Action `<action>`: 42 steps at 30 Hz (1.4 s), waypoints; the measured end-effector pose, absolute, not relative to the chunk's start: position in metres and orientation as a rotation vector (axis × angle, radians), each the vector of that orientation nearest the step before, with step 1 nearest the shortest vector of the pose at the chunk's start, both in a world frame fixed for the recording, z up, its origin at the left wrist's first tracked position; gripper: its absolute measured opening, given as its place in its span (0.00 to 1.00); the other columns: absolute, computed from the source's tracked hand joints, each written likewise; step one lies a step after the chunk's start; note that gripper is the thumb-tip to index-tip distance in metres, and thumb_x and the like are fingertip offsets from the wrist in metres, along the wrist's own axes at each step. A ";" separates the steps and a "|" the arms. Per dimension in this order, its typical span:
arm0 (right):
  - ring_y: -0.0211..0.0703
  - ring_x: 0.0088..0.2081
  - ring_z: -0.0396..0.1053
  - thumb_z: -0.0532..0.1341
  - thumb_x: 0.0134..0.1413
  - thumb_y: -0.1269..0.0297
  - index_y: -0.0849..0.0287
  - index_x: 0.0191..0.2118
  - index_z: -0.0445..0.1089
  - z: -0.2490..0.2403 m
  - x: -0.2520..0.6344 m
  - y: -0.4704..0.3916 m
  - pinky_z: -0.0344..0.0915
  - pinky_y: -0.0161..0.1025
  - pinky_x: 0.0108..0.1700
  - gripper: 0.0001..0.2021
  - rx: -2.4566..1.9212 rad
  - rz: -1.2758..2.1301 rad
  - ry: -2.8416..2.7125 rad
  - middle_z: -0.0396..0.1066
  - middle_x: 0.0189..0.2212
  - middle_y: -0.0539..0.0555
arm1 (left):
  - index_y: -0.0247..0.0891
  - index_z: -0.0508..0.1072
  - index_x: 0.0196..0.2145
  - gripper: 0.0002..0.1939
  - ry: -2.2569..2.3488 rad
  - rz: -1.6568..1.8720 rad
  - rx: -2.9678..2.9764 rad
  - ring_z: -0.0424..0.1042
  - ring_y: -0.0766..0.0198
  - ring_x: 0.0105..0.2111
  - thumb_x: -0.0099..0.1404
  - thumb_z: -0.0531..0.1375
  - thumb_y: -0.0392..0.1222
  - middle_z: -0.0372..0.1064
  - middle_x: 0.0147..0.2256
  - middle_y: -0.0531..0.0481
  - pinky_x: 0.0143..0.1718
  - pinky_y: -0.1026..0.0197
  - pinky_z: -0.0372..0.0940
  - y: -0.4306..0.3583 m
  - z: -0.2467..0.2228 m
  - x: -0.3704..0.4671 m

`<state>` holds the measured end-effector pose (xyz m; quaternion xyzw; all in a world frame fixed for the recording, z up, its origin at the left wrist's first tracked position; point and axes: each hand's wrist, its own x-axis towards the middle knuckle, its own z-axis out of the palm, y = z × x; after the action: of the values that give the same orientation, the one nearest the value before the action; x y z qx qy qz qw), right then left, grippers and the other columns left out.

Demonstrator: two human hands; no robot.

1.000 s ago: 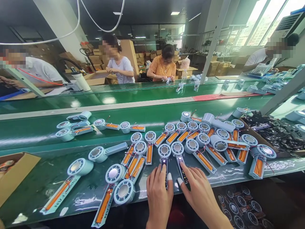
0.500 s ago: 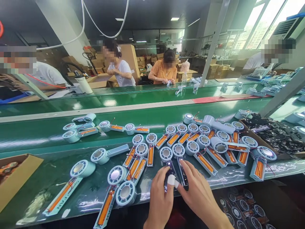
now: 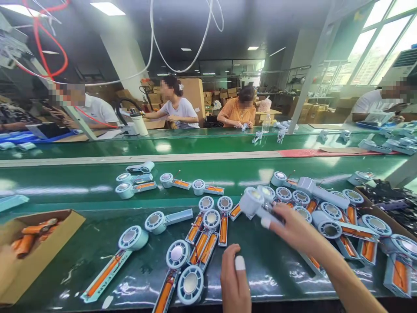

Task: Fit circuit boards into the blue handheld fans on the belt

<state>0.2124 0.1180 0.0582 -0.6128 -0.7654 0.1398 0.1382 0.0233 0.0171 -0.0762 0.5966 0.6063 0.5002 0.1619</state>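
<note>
Workbench (image 3: 143, 265), green and glossy, runs below a green strip (image 3: 208, 145); people (image 3: 239, 112) sit or stand beyond it, with stacked cartons (image 3: 190, 98) behind. Other fans (image 3: 190, 284) with orange batteries lie scattered along the bench, and a cardboard box (image 3: 58, 250) sits at its left. The right hand (image 3: 289, 224) reaches forward over the bench, fingers and thumb clamped on a pale blue fan (image 3: 252, 201), blurred, beside the crowded fans. Low at the front, the left hand (image 3: 236, 280) points forward, fingers curled; whether they meet the thumb, I cannot tell.
</note>
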 end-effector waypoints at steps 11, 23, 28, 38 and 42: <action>0.49 0.49 0.73 0.62 0.67 0.59 0.59 0.57 0.68 0.064 0.150 0.303 0.73 0.51 0.49 0.17 -2.243 0.173 -2.103 0.70 0.54 0.58 | 0.40 0.74 0.50 0.18 1.987 1.120 2.130 0.68 0.45 0.58 0.61 0.61 0.37 0.73 0.54 0.40 0.56 0.45 0.66 0.021 -0.083 0.046; 0.49 0.50 0.72 0.62 0.67 0.58 0.58 0.56 0.69 0.048 0.083 0.304 0.71 0.51 0.51 0.16 -1.444 0.436 -2.876 0.69 0.55 0.58 | 0.39 0.75 0.50 0.21 2.015 1.068 2.037 0.65 0.42 0.61 0.57 0.64 0.41 0.72 0.57 0.38 0.59 0.42 0.62 0.018 -0.082 0.055; 0.48 0.48 0.73 0.62 0.67 0.58 0.58 0.55 0.69 0.038 0.044 0.316 0.73 0.49 0.49 0.15 -1.384 0.521 -3.000 0.70 0.53 0.57 | 0.40 0.75 0.47 0.22 2.056 1.190 2.103 0.68 0.41 0.57 0.54 0.67 0.46 0.74 0.53 0.39 0.54 0.43 0.65 0.022 -0.100 0.057; 0.49 0.50 0.72 0.62 0.67 0.58 0.59 0.57 0.68 0.038 -0.042 0.341 0.72 0.52 0.50 0.17 -1.530 0.546 -2.812 0.69 0.54 0.58 | 0.44 0.77 0.34 0.09 2.273 1.633 2.175 0.78 0.48 0.42 0.53 0.67 0.38 0.79 0.37 0.44 0.37 0.52 0.70 0.049 -0.140 0.064; 0.49 0.50 0.72 0.62 0.67 0.58 0.59 0.57 0.68 0.039 -0.061 0.332 0.72 0.51 0.50 0.17 -1.580 0.628 -2.743 0.69 0.55 0.58 | 0.41 0.77 0.41 0.12 2.151 1.362 2.149 0.75 0.42 0.49 0.59 0.68 0.45 0.76 0.48 0.39 0.45 0.45 0.72 0.032 -0.106 0.057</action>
<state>-0.0610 0.3324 0.0393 -0.4892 -0.8492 0.1943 -0.0429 0.0567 0.0322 -0.1057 0.6422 0.6427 0.4069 -0.0948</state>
